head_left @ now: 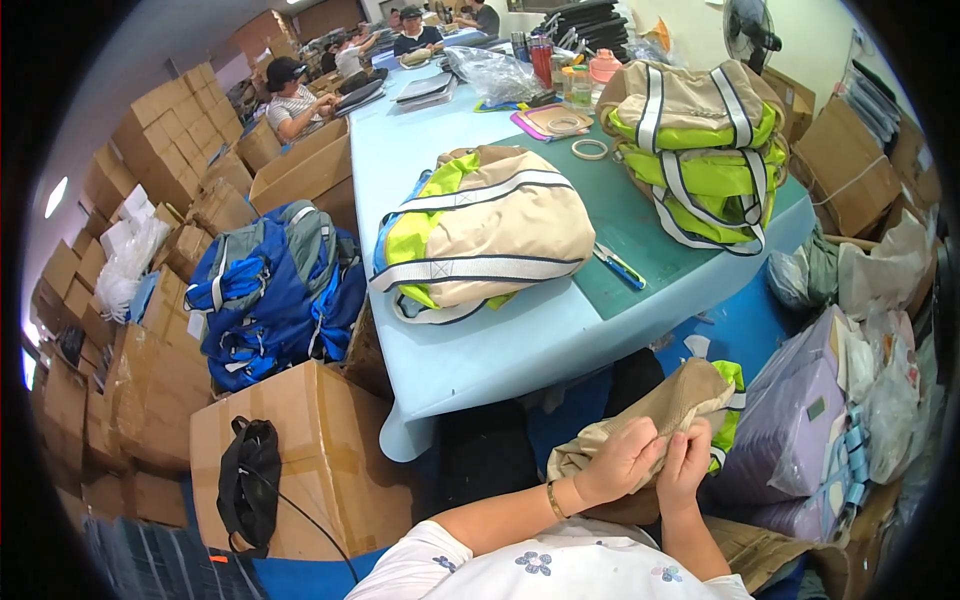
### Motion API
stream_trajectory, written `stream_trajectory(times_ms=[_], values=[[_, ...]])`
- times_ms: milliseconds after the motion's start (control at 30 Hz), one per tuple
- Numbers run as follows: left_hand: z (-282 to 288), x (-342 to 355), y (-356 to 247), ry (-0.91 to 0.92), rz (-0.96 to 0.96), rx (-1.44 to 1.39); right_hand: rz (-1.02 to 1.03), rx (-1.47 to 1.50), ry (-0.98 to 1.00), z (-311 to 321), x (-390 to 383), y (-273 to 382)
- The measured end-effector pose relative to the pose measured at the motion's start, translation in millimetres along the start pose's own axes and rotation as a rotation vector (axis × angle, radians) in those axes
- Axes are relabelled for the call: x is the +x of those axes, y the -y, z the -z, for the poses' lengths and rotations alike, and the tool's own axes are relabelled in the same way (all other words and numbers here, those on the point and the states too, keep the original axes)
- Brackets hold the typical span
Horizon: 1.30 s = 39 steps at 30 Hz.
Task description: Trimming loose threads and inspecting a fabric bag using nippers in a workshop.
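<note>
Over my lap, a beige fabric bag with lime green trim and a bit of white strap is bunched up. My left hand has its fingers curled tightly on the cloth. Close beside it, my right hand pinches the same fabric between thumb and fingers. On the table ahead lies a full beige duffel bag with lime green panels and white, dark-edged straps. More bags of that kind, a stacked pile, sit at the table's far right. A cutting tool with a blue handle rests near the duffel bag.
The pale blue table carries a green mat, tape rolls and jars. Left of it, blue duffel bags fill a carton; a black pouch tops a cardboard box. Purple packages stand right. People sit farther back.
</note>
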<state>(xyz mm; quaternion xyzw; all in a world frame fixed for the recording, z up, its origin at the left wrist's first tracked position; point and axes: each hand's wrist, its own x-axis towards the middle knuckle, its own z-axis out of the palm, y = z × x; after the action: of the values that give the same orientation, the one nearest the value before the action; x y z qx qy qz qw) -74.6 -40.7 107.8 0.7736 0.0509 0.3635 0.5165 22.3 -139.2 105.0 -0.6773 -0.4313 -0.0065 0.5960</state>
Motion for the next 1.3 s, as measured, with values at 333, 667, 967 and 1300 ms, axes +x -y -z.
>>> stream_trajectory(times_ms=[333, 667, 967, 1300], values=[[-8.3, 12.7, 3.6, -0.107, 0.388, -0.747, -0.157, 0.182, -0.028, -18.9, -19.7, -30.8], [25.2, 28.5, 3.0, 0.118, 0.111, -0.375, 0.266, -0.511, 0.201, 64.8, 28.4, 30.6], [16.8, 12.9, 17.4, -0.148, 0.004, 0.140, -0.119, -0.345, 0.284, 35.1, 20.3, 33.7], [8.5, 2.5, 0.0, -0.260, 0.206, -0.404, -0.054, -0.201, 0.325, 16.7, 35.2, 10.7]])
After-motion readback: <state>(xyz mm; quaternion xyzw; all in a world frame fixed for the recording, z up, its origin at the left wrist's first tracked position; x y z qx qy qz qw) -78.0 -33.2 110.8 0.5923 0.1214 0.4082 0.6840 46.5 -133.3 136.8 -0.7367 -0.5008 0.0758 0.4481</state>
